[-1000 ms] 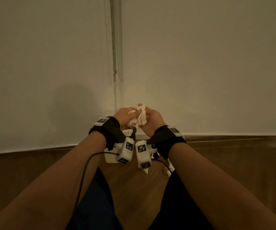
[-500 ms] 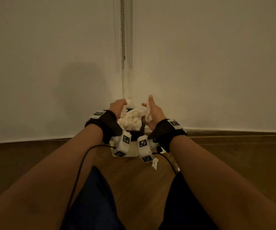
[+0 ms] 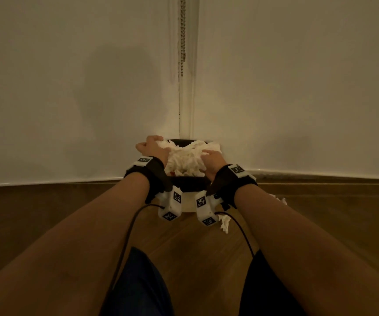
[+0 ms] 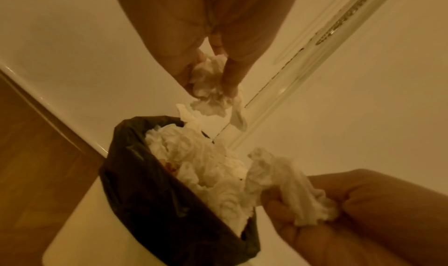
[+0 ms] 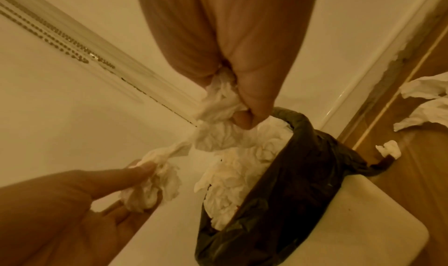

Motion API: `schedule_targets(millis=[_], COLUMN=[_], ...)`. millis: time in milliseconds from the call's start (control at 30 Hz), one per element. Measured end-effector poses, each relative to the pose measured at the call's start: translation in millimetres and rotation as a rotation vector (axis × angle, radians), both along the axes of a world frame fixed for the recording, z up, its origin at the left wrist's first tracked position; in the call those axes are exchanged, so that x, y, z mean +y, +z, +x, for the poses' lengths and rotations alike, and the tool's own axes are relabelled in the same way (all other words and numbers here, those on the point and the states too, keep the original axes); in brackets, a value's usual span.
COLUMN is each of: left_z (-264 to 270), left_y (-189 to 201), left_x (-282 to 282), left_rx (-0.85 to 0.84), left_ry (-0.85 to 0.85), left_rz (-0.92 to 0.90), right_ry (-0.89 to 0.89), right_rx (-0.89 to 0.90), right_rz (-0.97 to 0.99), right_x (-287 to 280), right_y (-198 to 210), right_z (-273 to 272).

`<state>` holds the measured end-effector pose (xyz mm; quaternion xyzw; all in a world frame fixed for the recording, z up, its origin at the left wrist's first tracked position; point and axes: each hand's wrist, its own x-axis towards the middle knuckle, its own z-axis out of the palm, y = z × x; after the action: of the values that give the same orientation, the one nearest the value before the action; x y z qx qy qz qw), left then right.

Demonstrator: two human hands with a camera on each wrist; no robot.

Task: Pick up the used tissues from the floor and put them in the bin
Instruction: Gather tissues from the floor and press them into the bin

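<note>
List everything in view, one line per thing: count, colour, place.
bin: one, white, on the floor against the wall
bin liner: one, black, folded over the bin's rim
tissues in bin: heap, white, piled above the rim
held tissues: two clumps, white, one per hand, above the bin
floor tissues: at least three, white, right of the bin
floor: brown wood
wall: white
bead chain: one, hangs in the corner
left hand: grips a clump
right hand: grips a clump
</note>
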<state>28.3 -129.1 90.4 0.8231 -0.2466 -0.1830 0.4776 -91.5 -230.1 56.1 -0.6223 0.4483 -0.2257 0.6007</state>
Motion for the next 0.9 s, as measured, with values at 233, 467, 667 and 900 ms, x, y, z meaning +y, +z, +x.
schedule_targets(millis=[233,467,667,900], left_z=[19.4,31.2,17.4,45.0], left_y=[-22.6,-47.6,-66.1,-80.7], left_x=[-11.7,-17.4,-27.7,-44.7], left_rx=[-0.113,-0.229,-0.321,-0.457], left_ry=[-0.048,-0.082,-0.022,-0.198], left_rz=[0.002,0.387,0.454,0.578], right_ry=[-0.106,-0.153,-0.122,0.226], right_rx=[0.08,0.254,0.301,0.675], right_rz=[-0.286,-0.319,-0.313,-0.634], right_x=[-27.2,-44.3,-43.2,-40.1], right_y=[-5.3,-31.5,-42.7,-42.7], right_z=[3.4,6.9,23.0,47.9])
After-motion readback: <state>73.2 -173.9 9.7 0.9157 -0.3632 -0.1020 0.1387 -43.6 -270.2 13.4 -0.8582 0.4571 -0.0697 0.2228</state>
